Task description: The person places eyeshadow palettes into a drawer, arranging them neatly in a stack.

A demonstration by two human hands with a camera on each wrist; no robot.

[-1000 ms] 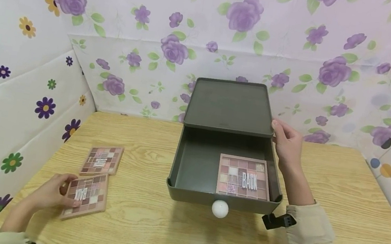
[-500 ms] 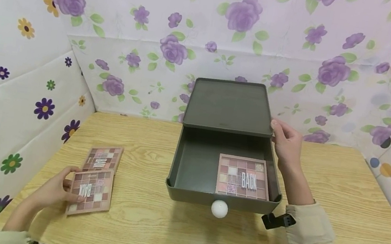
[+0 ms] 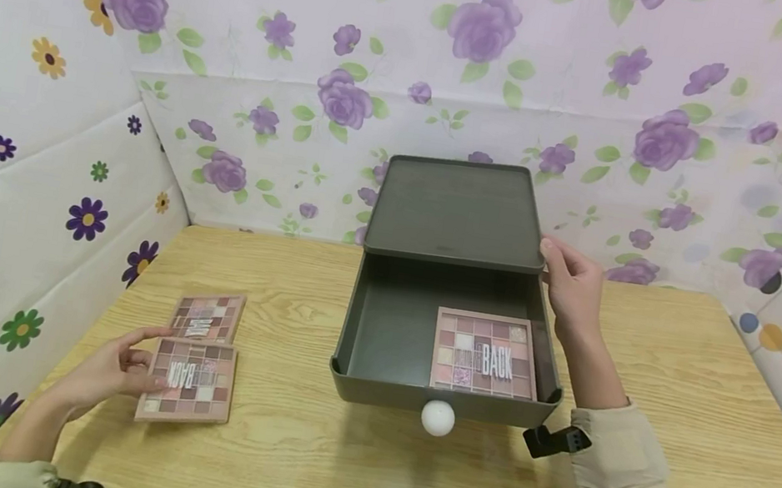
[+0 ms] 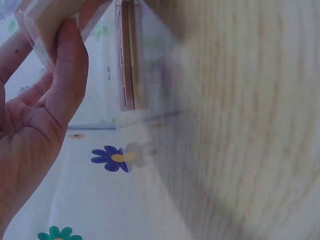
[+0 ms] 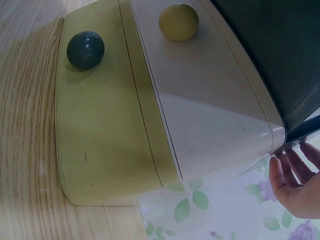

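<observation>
My left hand (image 3: 102, 370) pinches an eyeshadow palette (image 3: 204, 397) lettered BACK by its left edge, thumb on top. In the left wrist view the held palette (image 4: 47, 22) is lifted off the table. A second palette (image 3: 214, 310) lies just behind it, partly overlapped. At centre stands a small drawer cabinet (image 3: 458, 212), its dark top drawer (image 3: 389, 328) pulled out. Inside that drawer, a third palette (image 3: 462, 347) lies at the right front. My right hand (image 3: 574, 288) grips the right front corner of the cabinet top, thumb over the rim.
A white knob (image 3: 437, 418) sticks out from the drawer front. In the right wrist view, a white drawer (image 5: 200, 90) and a yellow drawer (image 5: 105, 135) are closed below. Flowered cloth (image 3: 365, 12) walls the wooden table (image 3: 266, 470) at back and sides.
My left hand has moved the palette slightly right and back, turning it straighter and raising it over the front of the second one. My right hand stays at the cabinet corner.
</observation>
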